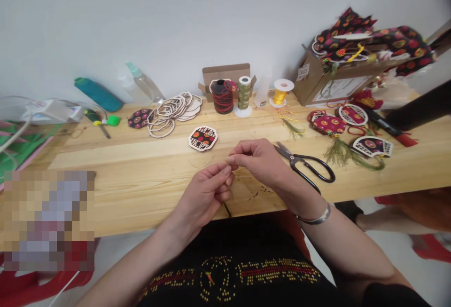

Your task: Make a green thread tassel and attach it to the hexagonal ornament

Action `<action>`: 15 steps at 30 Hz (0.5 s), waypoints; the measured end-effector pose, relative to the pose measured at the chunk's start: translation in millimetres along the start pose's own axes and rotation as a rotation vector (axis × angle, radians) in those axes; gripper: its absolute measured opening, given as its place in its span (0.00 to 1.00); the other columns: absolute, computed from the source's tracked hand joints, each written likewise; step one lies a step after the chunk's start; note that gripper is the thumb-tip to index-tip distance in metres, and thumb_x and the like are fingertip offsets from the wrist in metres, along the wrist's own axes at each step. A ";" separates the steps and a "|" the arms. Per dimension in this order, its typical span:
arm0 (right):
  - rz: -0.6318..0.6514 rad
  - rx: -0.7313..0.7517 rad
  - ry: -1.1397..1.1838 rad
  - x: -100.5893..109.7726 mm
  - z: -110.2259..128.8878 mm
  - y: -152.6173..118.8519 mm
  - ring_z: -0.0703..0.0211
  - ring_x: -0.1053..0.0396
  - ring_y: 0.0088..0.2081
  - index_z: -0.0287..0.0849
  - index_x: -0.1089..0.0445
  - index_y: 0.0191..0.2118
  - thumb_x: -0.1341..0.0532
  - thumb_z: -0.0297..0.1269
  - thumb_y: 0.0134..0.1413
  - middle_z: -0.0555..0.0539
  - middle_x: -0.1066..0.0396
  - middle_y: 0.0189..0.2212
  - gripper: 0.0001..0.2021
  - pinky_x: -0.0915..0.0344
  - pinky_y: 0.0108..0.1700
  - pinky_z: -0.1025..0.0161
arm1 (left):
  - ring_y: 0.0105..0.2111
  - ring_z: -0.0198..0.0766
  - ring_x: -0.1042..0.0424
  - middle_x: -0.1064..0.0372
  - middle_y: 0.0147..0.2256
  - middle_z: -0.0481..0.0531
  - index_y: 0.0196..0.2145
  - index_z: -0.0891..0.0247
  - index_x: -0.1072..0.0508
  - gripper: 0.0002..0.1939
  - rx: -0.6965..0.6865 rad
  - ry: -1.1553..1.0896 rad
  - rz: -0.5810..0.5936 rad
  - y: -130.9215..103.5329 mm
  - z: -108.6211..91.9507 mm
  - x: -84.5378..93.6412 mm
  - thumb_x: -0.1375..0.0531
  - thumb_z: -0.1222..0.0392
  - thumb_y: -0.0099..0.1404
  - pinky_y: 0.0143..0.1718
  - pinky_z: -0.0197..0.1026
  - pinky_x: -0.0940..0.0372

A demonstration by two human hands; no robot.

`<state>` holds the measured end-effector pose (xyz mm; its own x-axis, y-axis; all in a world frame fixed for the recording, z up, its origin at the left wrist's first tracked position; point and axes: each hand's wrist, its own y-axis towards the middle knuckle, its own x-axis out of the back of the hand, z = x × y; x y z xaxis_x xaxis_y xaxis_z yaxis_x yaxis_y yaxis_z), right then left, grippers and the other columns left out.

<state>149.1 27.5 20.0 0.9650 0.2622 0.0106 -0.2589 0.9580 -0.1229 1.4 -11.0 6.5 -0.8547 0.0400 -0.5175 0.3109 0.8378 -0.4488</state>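
Observation:
Over the front of the wooden table (116, 175), my left hand (209, 187) and my right hand (260, 161) meet fingertip to fingertip. Both are closed in a pinch, and what lies between the fingers is too small to make out. A thin dark strand (227, 209) shows just below my left hand. Black-handled scissors (299, 160) lie beside my right wrist, blades towards the wall. Beyond my hands rests an octagonal ornament (203, 138) with a pale wooden frame and patterned dark fabric. Small dark snippets (259, 189) are scattered under my right hand.
Along the wall stand a dark red-and-black thread spool (222, 98), a green thread cone (244, 94) and a yellow thread spool (281, 94). Wooden frames (176, 109) are piled left of them. Tasselled ornaments (329, 122) and a fabric-filled cardboard box (317, 79) are at right.

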 end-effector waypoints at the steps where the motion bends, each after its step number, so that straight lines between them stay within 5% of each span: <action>1: 0.009 0.001 -0.002 0.2 0.0 0.0 0.68 0.36 0.23 0.38 0.29 0.21 0.36 0.30 0.42 0.54 0.31 0.18 0.04 0.39 0.28 0.67 | 0.17 0.22 0.53 0.43 0.20 0.43 0.30 0.67 0.23 0.07 -0.005 0.008 0.000 0.1 0.1 0.1 0.33 0.61 0.54 0.17 0.27 0.54; 7: 0.044 0.003 0.017 -0.2 2.3 -0.3 0.68 0.37 0.22 0.38 0.31 0.21 0.37 0.31 0.43 0.54 0.32 0.17 0.06 0.40 0.26 0.68 | 0.21 0.25 0.44 0.33 0.23 0.48 0.29 0.66 0.21 0.05 -0.140 0.129 -0.036 -0.4 -0.3 -2.5 0.34 0.62 0.55 0.20 0.30 0.49; 10: 0.035 0.023 0.011 -0.5 6.4 -1.3 0.68 0.37 0.22 0.38 0.31 0.21 0.36 0.32 0.43 0.54 0.32 0.17 0.06 0.39 0.27 0.67 | 0.35 0.34 0.32 0.27 0.33 0.53 0.31 0.62 0.19 0.05 -0.265 0.216 -0.073 -0.5 -0.9 -4.2 0.34 0.61 0.55 0.35 0.35 0.38; 15: 0.027 0.147 0.044 1.5 6.0 -2.1 0.63 0.29 0.34 0.41 0.24 0.29 0.36 0.38 0.49 0.50 0.24 0.29 0.06 0.33 0.38 0.63 | 0.56 0.43 0.41 0.34 0.52 0.53 0.29 0.59 0.19 0.03 -0.400 0.268 -0.101 2.2 -5.5 -2.1 0.34 0.63 0.54 0.55 0.43 0.44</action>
<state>150.8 26.6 26.3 0.9577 0.2856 -0.0351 -0.2849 0.9583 0.0243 1.7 -6.2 10.6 -0.9657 0.0421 -0.2561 0.0814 0.9861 -0.1446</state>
